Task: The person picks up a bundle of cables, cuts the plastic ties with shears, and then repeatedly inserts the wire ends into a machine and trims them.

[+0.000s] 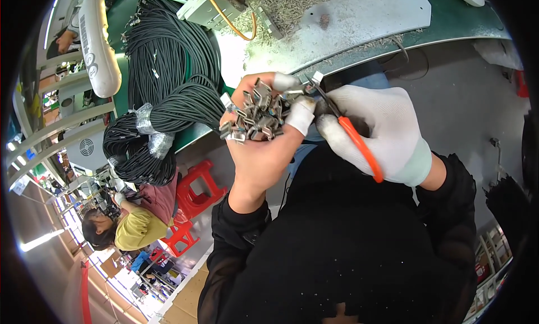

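Note:
My left hand (261, 161) is bare except for white covers on the thumb and a finger. It is closed around a bunch of cable ends with metal connectors (261, 113), which face up out of the palm. One connector is pinched out toward the right between thumb and finger. My right hand (387, 127), in a white glove, grips orange-handled pliers (361, 149). Their dark jaws meet the pinched connector, beside a small white piece (318, 77). The exact contact at the jaw tips is too small to make out. Black cables (191, 102) run from the left toward my left hand.
A green table (466, 29) bears a white board (370, 15) strewn with small metal scraps (286, 12) and a machine with a yellow hose (252, 29). A long white lamp (98, 49) hangs at left. Red stools (196, 189) and a seated co-worker (135, 226) are lower left.

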